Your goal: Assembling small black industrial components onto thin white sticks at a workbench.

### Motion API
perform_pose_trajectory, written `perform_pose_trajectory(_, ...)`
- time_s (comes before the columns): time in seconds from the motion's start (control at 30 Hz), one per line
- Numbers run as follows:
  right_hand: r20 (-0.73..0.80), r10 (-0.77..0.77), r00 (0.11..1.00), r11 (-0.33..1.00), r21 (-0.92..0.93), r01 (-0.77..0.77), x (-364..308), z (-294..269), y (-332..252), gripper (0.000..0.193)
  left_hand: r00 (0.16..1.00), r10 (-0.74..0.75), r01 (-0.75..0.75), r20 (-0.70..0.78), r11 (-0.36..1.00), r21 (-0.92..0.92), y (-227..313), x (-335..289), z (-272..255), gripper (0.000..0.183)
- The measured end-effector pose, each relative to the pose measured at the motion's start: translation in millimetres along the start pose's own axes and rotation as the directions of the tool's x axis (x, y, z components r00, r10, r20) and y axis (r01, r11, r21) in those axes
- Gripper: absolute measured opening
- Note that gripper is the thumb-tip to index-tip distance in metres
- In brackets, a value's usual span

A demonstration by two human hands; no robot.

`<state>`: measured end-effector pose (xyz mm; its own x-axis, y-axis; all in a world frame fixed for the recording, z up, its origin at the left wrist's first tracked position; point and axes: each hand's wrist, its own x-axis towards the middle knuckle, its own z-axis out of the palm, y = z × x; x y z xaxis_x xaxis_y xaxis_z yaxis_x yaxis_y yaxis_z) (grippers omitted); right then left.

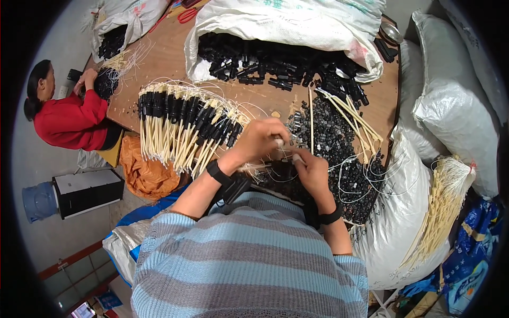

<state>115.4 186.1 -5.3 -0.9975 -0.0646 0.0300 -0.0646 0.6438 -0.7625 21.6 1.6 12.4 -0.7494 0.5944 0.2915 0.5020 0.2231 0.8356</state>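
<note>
My left hand point(260, 139) is raised over the table's near edge, thumb and fingers pinched together and slightly blurred. Close beside it, lower and to the right, my right hand point(314, 174) is closed with its thumb against the fingers. Fine pale cord shows around and between the fingertips, but what each pinches is too small to make out. To the left lies a fanned row of pale sticks point(154, 135) with black plastic sleeves point(172, 107) and white cords at their tops. Small black and clear plastic pieces point(331, 140) are heaped beyond and right of my right hand.
A white woven sack point(286, 21) at the back spills black plastic tubes point(249, 58). Loose pale sticks point(355, 119) and looped white cord point(342, 183) lie right. Full sacks point(450, 85) crowd the right side. A person in red point(71, 119) works at the far left.
</note>
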Motion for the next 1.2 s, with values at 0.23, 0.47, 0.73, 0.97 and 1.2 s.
perform_pose_trajectory(0.23,0.019,0.108,0.994,0.994,-0.007,-0.108,5.9,1.3,6.0,0.016,0.971,-0.072,0.000,0.228,0.954,0.301,5.7,-25.6,19.4,0.062)
perform_pose_trajectory(0.47,0.121,0.169,0.978,0.986,-0.018,-0.168,9.7,0.5,-4.2,0.018,0.978,-0.168,0.137,0.125,0.964,0.226,-1.6,-32.8,31.8,0.056)
perform_pose_trajectory(0.73,0.073,0.116,0.991,0.993,0.018,-0.118,8.8,-10.5,-11.4,0.026,0.984,-0.160,0.161,-0.075,0.987,0.015,7.8,-25.8,27.0,0.045)
perform_pose_trajectory(0.97,0.065,0.066,0.996,0.998,0.000,-0.066,7.4,-14.9,-15.3,0.026,0.993,-0.078,0.073,-0.087,0.995,-0.064,4.5,-25.4,26.2,0.025)
perform_pose_trajectory(1.2,0.010,-0.090,0.996,0.982,0.167,0.087,3.8,-15.9,-11.8,0.025,0.998,-0.024,0.009,-0.056,0.966,-0.257,13.1,-25.0,23.6,0.022)
